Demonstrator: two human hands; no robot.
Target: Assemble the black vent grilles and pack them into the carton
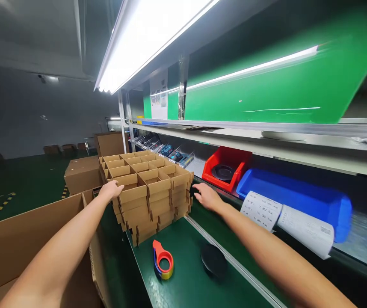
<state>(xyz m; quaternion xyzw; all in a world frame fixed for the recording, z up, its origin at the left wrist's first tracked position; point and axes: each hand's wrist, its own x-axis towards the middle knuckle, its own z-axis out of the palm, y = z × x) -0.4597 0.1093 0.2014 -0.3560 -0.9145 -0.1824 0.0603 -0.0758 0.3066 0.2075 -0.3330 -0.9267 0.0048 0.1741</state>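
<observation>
A tall stack of corrugated cardboard grid dividers [149, 199] stands on the green workbench [183, 273], its cells open upward. My left hand [111, 190] grips its near left side, and my right hand [206, 196] presses against its right side, with a small black item [191, 191] at the fingertips. In front of the stack lie a red tape dispenser with a roll of tape [163, 260] and a round black disc [214, 261]. Neither hand touches these two.
A large open cardboard box [26, 239] sits left of the bench under my left arm. Along the right are a metal rail [235, 261], a red bin [225, 169], a blue bin [294, 201], and paper label rolls [286, 222]. Closed cartons [82, 174] stand beyond the stack.
</observation>
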